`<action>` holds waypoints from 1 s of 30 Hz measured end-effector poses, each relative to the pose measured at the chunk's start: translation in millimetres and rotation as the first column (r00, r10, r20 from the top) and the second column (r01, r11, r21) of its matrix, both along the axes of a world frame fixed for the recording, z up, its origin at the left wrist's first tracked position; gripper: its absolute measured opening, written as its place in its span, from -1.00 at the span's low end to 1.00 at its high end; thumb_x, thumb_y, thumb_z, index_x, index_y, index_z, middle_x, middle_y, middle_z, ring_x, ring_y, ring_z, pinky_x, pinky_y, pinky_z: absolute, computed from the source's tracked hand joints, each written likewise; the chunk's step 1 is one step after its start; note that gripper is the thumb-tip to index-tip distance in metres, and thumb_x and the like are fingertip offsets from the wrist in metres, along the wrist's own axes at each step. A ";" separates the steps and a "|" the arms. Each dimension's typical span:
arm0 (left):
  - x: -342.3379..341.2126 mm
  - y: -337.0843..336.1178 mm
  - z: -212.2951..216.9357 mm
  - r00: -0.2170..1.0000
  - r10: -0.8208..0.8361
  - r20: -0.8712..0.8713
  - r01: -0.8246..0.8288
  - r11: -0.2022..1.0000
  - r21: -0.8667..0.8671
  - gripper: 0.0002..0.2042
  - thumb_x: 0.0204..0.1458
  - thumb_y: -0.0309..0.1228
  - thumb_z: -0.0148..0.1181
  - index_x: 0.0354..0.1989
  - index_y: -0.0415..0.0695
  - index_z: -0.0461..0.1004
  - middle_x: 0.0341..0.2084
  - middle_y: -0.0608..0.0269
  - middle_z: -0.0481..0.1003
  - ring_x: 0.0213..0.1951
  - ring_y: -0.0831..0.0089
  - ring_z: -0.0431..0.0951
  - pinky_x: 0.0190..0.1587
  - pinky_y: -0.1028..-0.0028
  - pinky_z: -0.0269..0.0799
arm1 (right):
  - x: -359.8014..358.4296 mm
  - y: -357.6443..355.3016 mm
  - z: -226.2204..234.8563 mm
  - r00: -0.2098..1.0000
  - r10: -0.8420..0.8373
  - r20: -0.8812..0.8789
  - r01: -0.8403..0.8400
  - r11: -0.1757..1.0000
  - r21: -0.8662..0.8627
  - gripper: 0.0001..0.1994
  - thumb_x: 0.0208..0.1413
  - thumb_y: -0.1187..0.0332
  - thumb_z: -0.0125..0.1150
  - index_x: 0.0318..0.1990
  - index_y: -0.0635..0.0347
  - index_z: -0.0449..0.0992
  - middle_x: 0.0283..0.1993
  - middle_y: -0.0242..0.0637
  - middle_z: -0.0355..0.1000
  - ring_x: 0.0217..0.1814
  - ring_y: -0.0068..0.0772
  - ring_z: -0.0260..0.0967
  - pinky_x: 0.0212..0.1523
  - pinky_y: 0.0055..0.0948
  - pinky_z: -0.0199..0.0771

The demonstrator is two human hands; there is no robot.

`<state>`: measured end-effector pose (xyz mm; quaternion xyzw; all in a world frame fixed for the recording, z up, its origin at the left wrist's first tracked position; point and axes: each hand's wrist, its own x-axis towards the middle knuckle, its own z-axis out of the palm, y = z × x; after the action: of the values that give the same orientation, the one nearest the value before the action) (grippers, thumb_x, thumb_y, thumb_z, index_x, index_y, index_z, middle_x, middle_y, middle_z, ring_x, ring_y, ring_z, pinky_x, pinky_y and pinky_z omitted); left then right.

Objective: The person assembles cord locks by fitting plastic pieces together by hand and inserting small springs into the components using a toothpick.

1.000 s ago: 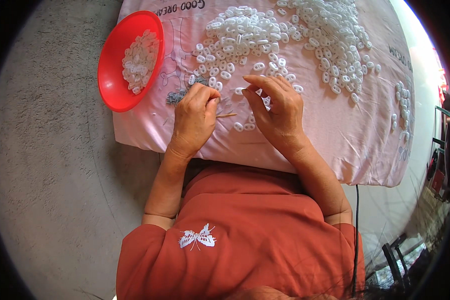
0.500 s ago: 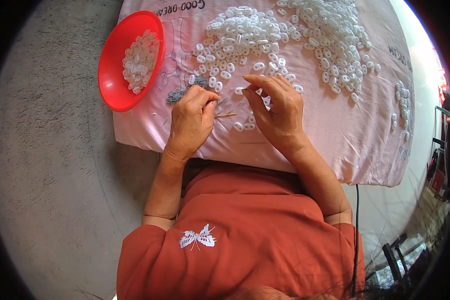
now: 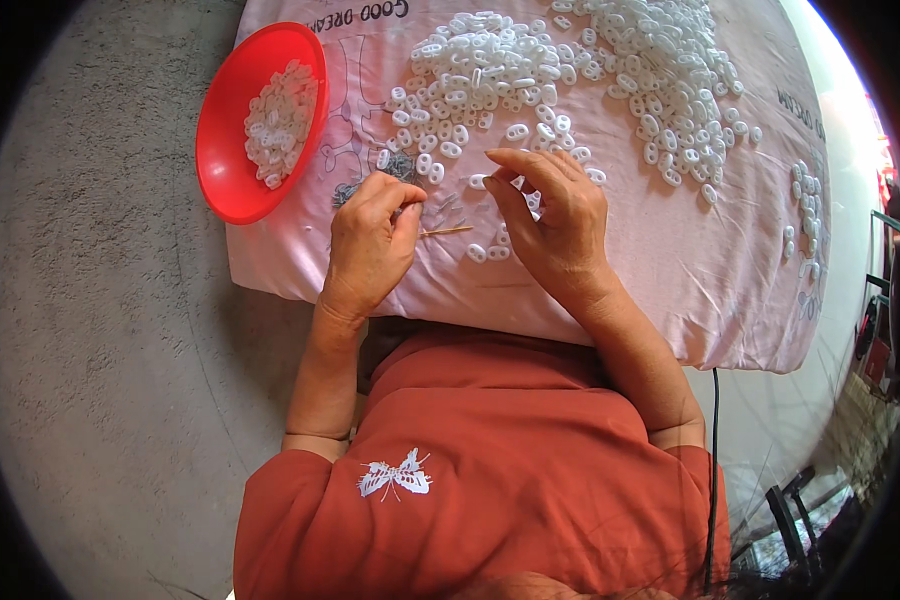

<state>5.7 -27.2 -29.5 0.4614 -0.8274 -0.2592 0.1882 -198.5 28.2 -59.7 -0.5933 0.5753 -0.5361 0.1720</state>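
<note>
Many white pieces (image 3: 485,70), one red bowl (image 3: 222,150) beyond left fingers (image 3: 395,195), pinched, right fingers (image 3: 520,163), parted (holds unclear).

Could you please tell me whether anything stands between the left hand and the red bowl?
Only something low: a small cluster of grey pieces lies on the pink cloth, right beside the left hand on the side toward the red bowl. Nothing tall is visible in that gap.

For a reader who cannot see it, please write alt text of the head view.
A person's left hand, pinched, and right hand, curled, are apart above a pink cloth scattered with small white two-holed pieces. Between them is a thin tan stick; at the left, a red bowl holds pale pieces.
</note>
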 end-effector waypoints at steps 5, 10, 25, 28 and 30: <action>0.8 3.7 1.1 0.999 -0.015 0.031 0.014 1.000 0.024 -0.90 0.03 -0.63 0.18 -0.29 -0.23 0.56 -0.40 0.11 0.50 -0.41 0.18 0.56 -0.33 0.32 0.45 | 0.4 0.0 0.1 1.000 0.006 -0.002 -0.006 1.000 0.002 -0.74 0.00 0.55 0.39 -0.10 0.16 0.63 -0.31 -0.29 0.59 -0.39 -0.37 0.47 -0.37 -0.43 0.44; -0.6 6.8 2.0 1.000 -0.011 0.000 0.011 0.997 0.071 -0.90 0.03 -0.63 0.17 -0.30 -0.23 0.57 -0.41 0.12 0.49 -0.43 0.23 0.55 -0.36 0.33 0.43 | 0.8 -0.6 -1.4 1.000 0.004 -0.001 -0.004 1.000 0.003 -0.74 0.00 0.54 0.39 -0.10 0.16 0.63 -0.31 -0.30 0.59 -0.38 -0.38 0.47 -0.37 -0.44 0.44; 11.0 3.0 -0.3 0.999 0.022 0.030 -0.022 0.999 0.025 -0.91 0.01 -0.61 0.20 -0.31 -0.22 0.56 -0.41 0.13 0.49 -0.45 0.22 0.53 -0.37 0.33 0.42 | 0.8 0.5 0.5 1.000 0.012 -0.005 -0.012 1.000 0.011 -0.74 0.01 0.55 0.38 -0.10 0.17 0.62 -0.31 -0.30 0.58 -0.38 -0.37 0.46 -0.37 -0.42 0.45; 8.5 3.9 0.1 0.998 0.044 0.054 -0.045 0.999 0.023 -0.90 -0.01 -0.59 0.24 -0.30 -0.21 0.55 -0.38 0.13 0.49 -0.42 0.19 0.54 -0.35 0.31 0.44 | 0.6 0.3 0.4 1.000 0.017 -0.003 -0.017 1.000 0.014 -0.74 0.01 0.55 0.38 -0.10 0.17 0.62 -0.31 -0.29 0.58 -0.38 -0.36 0.46 -0.37 -0.42 0.45; 6.7 4.4 0.0 0.995 0.053 0.080 -0.055 0.998 0.023 -0.88 -0.03 -0.59 0.26 -0.29 -0.20 0.55 -0.37 0.13 0.50 -0.40 0.18 0.55 -0.34 0.29 0.45 | 0.5 0.4 0.1 1.000 0.017 -0.005 -0.017 1.000 0.015 -0.74 0.01 0.55 0.38 -0.10 0.17 0.62 -0.31 -0.29 0.58 -0.38 -0.36 0.46 -0.36 -0.42 0.45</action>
<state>12.5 -22.8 -29.6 0.4959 -0.8180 -0.2459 0.1562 -198.0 28.6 -59.6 -0.5983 0.5745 -0.5289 0.1795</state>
